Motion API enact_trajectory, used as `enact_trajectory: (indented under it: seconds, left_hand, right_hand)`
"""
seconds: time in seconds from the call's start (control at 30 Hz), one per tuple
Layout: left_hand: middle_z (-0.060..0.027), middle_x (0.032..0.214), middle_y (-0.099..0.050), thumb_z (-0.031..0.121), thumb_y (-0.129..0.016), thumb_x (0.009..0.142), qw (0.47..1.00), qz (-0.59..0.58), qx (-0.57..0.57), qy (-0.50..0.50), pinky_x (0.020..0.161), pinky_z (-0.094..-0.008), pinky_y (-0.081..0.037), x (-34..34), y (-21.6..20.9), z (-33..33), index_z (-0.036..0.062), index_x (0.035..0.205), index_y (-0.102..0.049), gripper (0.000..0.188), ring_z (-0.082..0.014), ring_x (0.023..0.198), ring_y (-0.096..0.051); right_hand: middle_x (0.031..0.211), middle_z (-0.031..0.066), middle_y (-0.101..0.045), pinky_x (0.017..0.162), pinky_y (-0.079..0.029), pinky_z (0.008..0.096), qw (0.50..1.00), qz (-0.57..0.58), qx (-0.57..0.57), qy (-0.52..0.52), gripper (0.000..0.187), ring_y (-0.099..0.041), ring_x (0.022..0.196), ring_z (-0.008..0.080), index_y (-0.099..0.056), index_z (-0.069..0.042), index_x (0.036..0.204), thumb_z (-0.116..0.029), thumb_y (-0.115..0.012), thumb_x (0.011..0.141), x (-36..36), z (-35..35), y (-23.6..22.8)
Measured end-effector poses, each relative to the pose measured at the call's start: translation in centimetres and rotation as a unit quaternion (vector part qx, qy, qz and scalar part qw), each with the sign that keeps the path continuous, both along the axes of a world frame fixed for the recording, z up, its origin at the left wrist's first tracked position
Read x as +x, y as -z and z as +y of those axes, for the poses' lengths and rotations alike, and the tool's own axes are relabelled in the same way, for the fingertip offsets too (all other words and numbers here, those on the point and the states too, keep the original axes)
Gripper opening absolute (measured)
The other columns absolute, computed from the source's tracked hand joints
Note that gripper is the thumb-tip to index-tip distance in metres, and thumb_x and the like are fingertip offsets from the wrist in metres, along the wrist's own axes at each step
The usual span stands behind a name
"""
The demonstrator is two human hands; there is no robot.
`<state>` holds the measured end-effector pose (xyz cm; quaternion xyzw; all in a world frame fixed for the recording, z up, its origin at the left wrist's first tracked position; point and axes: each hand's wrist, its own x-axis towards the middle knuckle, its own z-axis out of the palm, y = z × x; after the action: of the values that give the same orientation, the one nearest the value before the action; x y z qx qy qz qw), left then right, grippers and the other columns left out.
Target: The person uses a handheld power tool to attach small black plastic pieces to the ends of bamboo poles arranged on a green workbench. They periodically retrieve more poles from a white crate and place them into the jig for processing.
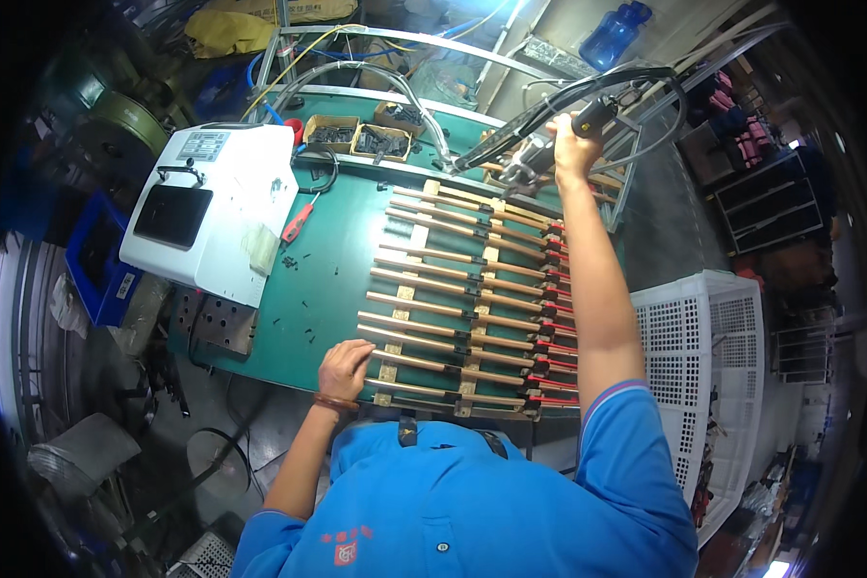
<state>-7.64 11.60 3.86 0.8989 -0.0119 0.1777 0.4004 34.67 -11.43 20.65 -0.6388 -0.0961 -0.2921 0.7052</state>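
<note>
Maybe the tool gripped in the right hand could dip, bumping sticks; whether the left hand pinches, I can't tell.

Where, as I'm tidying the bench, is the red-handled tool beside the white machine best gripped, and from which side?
Probably by the red handle, coming from the right over the green tabletop: the handle is thicker and nearer the person, the thin shaft points away, and the white machine crowds its left.

Rods apparently lie across strips, right of the machine.
</note>
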Motion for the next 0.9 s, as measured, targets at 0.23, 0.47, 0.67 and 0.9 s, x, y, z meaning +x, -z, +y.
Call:
enact_trajectory:
  seconds: [0.23, 0.47, 0.67, 0.9]
  left_hand:
    - [-0.0067, 0.101, -0.064, 0.002, -0.066, 0.072, 0.999, 0.033, 0.037, -0.007, 0.082, -0.0374, -0.047, 0.5, -1.1, -5.8, 0.0085, 0.098, -0.065, 0.027, -0.0264, 0.094, -0.061]
    - [-0.0103, 0.092, -0.066, -0.002, -0.065, 0.072, 0.984, 0.145, -0.096, -0.038, 0.070, -0.0344, -0.053, -1.1, -1.5, -14.9, 0.0060, 0.096, -0.066, 0.025, -0.0285, 0.084, -0.065]
    - [-0.0080, 0.090, -0.067, 0.002, -0.064, 0.075, 0.980, 0.165, -0.054, -0.097, 0.077, -0.0353, -0.047, -0.7, -2.4, -19.6, 0.0057, 0.093, -0.066, 0.018, -0.0270, 0.084, -0.064]
    - [-0.0108, 0.091, -0.068, 0.004, -0.065, 0.079, 0.924, 0.245, -0.260, -0.134, 0.074, -0.0313, -0.051, -0.9, -2.9, -22.4, 0.0020, 0.097, -0.068, 0.018, -0.0215, 0.085, -0.066]
  right_hand:
    - [0.063, 0.0088, -0.064, 0.065, -0.050, 0.0368, 0.984, 0.026, -0.108, 0.142, 0.027, -0.064, 0.062, 0.0252, -0.058, -0.001, 0.083, -0.019, -0.070, 0.066, 12.3, -4.7, 3.1]
    - [0.062, 0.0080, -0.066, 0.049, -0.051, 0.0294, 0.994, 0.023, -0.097, 0.043, 0.021, -0.063, 0.051, 0.0128, -0.064, 0.000, 0.068, -0.020, -0.068, 0.072, 21.2, -5.8, 3.2]
    - [0.081, 0.0108, -0.066, 0.061, -0.050, 0.0354, 0.981, 0.044, -0.166, 0.093, 0.038, -0.063, 0.069, 0.0205, -0.062, -0.002, 0.098, -0.028, -0.073, 0.073, 25.3, -4.5, 2.0]
    - [0.076, 0.0091, -0.066, 0.058, -0.050, 0.0356, 0.976, 0.066, -0.164, 0.129, 0.025, -0.063, 0.064, 0.0213, -0.063, -0.004, 0.092, -0.021, -0.070, 0.075, 26.3, -4.1, 2.5]
